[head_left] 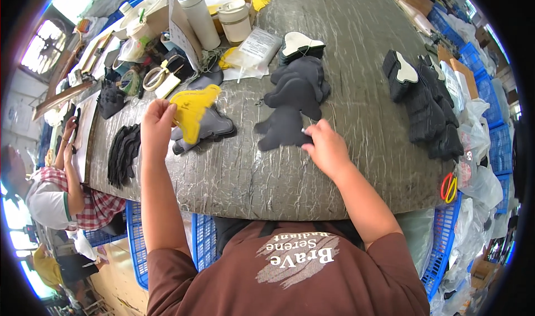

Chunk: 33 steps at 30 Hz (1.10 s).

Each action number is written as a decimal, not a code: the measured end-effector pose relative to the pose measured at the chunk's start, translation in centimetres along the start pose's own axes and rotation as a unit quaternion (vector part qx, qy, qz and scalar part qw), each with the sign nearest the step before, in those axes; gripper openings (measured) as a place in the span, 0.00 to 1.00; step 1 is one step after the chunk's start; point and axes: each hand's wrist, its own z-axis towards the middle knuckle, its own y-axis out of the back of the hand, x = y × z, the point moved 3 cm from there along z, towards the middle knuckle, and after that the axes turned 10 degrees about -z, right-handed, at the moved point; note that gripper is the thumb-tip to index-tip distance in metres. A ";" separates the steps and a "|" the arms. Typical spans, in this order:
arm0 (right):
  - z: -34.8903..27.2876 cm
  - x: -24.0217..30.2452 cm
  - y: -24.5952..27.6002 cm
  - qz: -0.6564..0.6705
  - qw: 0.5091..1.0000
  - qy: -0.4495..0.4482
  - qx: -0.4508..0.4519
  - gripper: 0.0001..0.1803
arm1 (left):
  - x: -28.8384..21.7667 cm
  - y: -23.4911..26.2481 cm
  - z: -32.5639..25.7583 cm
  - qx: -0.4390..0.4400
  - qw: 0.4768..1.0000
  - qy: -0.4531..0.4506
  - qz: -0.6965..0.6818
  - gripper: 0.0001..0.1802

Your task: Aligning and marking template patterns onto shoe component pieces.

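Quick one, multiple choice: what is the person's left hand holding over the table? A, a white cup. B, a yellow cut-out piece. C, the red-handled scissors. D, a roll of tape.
B: the left hand grips the edge of a yellow cut-out piece above a grey piece, while the right hand rests on a dark cut-out piece; the red-handled scissors lie untouched at the table's right edge.

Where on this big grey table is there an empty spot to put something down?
Bare grey tabletop lies between the middle row of dark grey fabric cutouts and the black stack on the right. The near edge, below the right hand and left hand, is bare too. The far left corner with the white cylindrical bottle is crowded.
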 end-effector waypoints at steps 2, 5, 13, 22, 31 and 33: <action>-2.0 1.0 0.1 0.005 1.000 0.025 0.017 0.17 | -0.9 -2.3 -2.3 0.002 0.989 0.086 -0.117 0.05; -4.4 2.3 0.1 0.031 0.997 0.028 0.058 0.19 | -1.5 -8.0 -5.8 0.157 0.978 0.136 -0.016 0.08; -2.3 1.6 0.0 0.099 0.992 0.048 0.059 0.14 | -1.9 -14.1 -11.2 0.230 0.958 0.025 0.172 0.21; 3.7 3.2 -3.0 0.056 0.994 0.062 0.073 0.11 | -3.0 -15.3 -11.6 0.264 0.933 0.032 0.244 0.29; 4.8 -2.3 4.4 0.041 0.968 -0.007 -0.246 0.19 | -1.9 -15.2 -10.7 0.226 0.965 0.033 0.127 0.25; 2.9 -1.2 4.8 0.066 0.991 -0.013 -0.113 0.23 | -2.3 -14.2 -10.8 0.228 0.959 -0.003 0.170 0.25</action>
